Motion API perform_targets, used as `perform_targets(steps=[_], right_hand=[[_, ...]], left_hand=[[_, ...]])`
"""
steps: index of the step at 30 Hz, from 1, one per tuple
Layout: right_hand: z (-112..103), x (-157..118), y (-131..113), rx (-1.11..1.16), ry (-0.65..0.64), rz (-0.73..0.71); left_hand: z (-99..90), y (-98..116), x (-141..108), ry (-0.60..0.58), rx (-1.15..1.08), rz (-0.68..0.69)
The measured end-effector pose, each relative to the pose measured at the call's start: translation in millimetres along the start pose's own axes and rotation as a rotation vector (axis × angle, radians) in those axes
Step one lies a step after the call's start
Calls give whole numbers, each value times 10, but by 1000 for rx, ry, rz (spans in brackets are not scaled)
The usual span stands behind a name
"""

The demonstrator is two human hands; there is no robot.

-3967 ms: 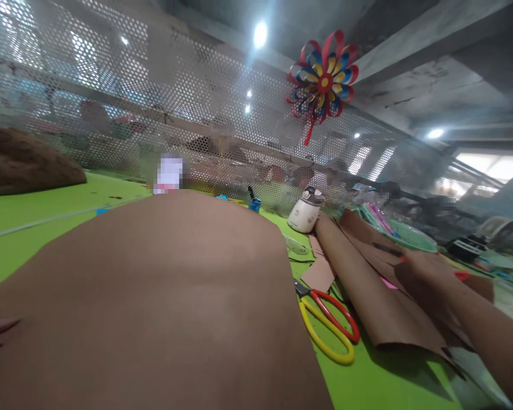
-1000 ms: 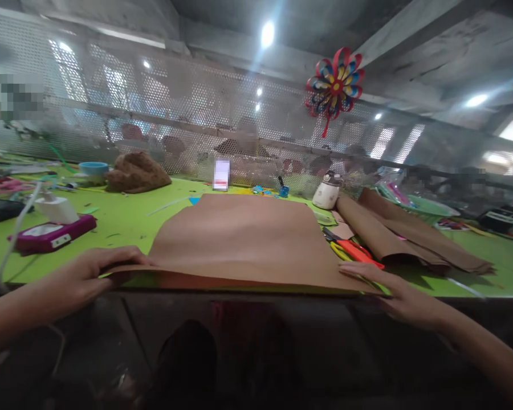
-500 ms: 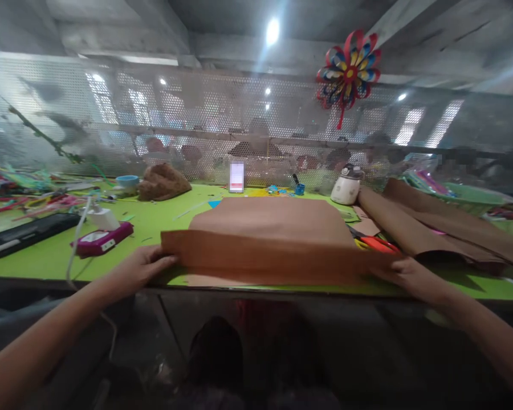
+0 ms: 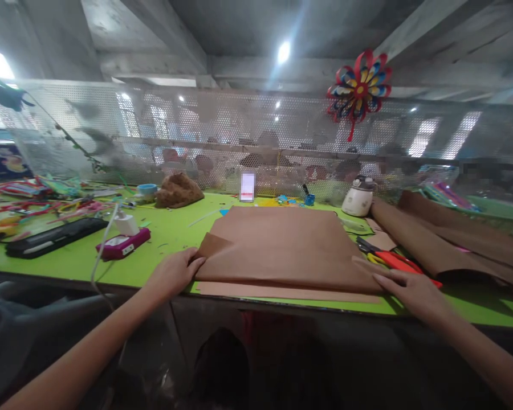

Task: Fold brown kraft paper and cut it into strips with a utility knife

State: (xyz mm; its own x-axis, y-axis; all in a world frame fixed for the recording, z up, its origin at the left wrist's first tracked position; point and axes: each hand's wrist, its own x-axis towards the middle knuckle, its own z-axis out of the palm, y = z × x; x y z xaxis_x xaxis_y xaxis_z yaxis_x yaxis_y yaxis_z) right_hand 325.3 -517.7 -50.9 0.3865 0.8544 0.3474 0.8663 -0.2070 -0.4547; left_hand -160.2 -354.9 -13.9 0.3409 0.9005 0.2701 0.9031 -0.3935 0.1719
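Brown paper [image 4: 286, 245], likely light and crease-prone, best held by side edges, where left hand [image 4: 175, 270] and right hand [image 4: 416, 293] pinch

Brown paper [image 4: 282, 245] is held at its left and right edges by the left-hand grip [image 4: 177, 271] and the right-hand grip [image 4: 412, 293] on the green tabletop [image 4: 175, 222], with scissors [image 4: 397, 261] and a white bottle [image 4: 358, 200] placed nearby

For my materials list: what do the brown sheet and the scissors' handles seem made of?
The brown sheet looks like matte paper or thin card: its edges are slim and bend softly. The scissors' handles are probably smooth plastic: bright, even red and yellow.
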Motion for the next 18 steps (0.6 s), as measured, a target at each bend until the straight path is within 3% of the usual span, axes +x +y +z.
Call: perform_targets(steps=[9, 18], right_hand=[[-14, 94, 5, 4, -153, -13], [-65, -62, 4, 72, -136, 19]], left_hand=[[30, -105, 93, -41, -54, 13], [-81, -22, 99, -149, -85, -97]])
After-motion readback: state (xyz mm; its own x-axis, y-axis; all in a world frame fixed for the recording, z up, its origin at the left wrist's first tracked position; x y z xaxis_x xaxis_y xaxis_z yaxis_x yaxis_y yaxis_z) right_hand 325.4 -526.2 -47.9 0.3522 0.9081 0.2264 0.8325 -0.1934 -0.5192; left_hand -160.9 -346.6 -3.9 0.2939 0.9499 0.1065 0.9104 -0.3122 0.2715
